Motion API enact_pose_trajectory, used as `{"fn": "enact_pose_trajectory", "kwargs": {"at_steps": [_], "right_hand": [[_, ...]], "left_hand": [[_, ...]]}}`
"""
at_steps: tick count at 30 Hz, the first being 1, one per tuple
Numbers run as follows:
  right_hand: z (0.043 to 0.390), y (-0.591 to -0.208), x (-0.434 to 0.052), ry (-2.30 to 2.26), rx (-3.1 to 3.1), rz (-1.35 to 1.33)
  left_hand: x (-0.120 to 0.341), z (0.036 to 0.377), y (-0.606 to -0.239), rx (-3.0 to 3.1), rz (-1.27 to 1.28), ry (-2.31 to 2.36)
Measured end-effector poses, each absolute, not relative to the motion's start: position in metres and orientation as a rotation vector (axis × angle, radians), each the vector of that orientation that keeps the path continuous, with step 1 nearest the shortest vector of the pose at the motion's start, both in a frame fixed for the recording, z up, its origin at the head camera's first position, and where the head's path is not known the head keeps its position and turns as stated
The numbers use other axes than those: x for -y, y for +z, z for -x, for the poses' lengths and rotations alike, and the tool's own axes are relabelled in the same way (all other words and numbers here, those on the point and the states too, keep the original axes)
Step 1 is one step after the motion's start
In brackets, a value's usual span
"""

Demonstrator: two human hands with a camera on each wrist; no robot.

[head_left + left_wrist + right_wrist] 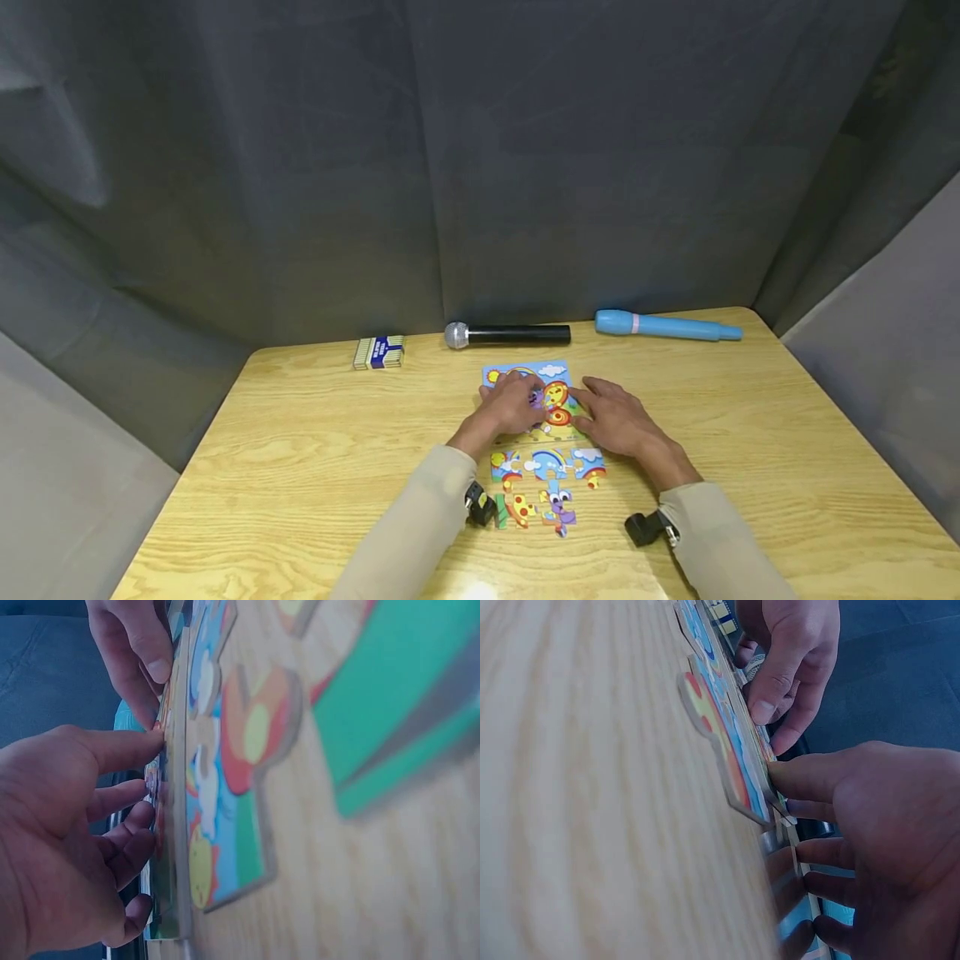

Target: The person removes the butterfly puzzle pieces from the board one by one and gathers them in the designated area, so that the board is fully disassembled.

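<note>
Puzzle board (551, 372) lies flat at the centre of the head view on the table (750, 433), with both hands on it. The left hand (512, 406) presses a purple piece (536, 399) onto the board; its wrist view shows the fingers (127, 746) only slightly bent, tips against the board's edge, gripping nothing. The right hand (617, 419) lies on the board's right side, fingers spread and relaxed, thumb tip at the edge, also holding nothing.

Below the board in the head view sit the loose pieces (547, 483), some just beside its lower edge, others nearer the sleeves. Along the top of the table lie a microphone (507, 335), a blue tube (667, 326) to the upper right, and a small striped box (378, 352) to the upper left.

Risk, as I judge it: pressing a misaligned piece could jam it or skid the board, since neither hand pins it firmly. A sleeve or wrist camera dragging back could also sweep the loose pieces out of order or toward the table's near edge.
</note>
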State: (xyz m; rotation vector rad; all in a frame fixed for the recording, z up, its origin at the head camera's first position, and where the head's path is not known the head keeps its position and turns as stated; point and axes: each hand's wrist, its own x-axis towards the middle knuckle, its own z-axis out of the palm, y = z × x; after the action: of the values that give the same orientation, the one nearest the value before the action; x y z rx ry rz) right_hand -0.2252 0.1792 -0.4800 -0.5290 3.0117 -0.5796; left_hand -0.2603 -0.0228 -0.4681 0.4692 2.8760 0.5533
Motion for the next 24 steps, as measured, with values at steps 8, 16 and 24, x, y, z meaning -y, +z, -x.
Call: {"fn": "enact_pose_trajectory", "kwargs": {"at_steps": [8,16,24], "right_hand": [[0.2263,-0.479,-0.1784,-0.58,-3.014,0.532],[0.2255,-0.4798,-0.1787,-0.591,-3.002,0.514],[0.2267,-0.4811,-0.1802,-0.571,-3.006,0.514]], "left_hand": [[0.0221,0.2586,-0.4691,-2.907,-0.51,0.654],[0.0197,0.2589,-0.471,-2.991,-0.544,0.625],[0.023,0.257,-0.4728,-2.986,-0.554,0.67]]}}
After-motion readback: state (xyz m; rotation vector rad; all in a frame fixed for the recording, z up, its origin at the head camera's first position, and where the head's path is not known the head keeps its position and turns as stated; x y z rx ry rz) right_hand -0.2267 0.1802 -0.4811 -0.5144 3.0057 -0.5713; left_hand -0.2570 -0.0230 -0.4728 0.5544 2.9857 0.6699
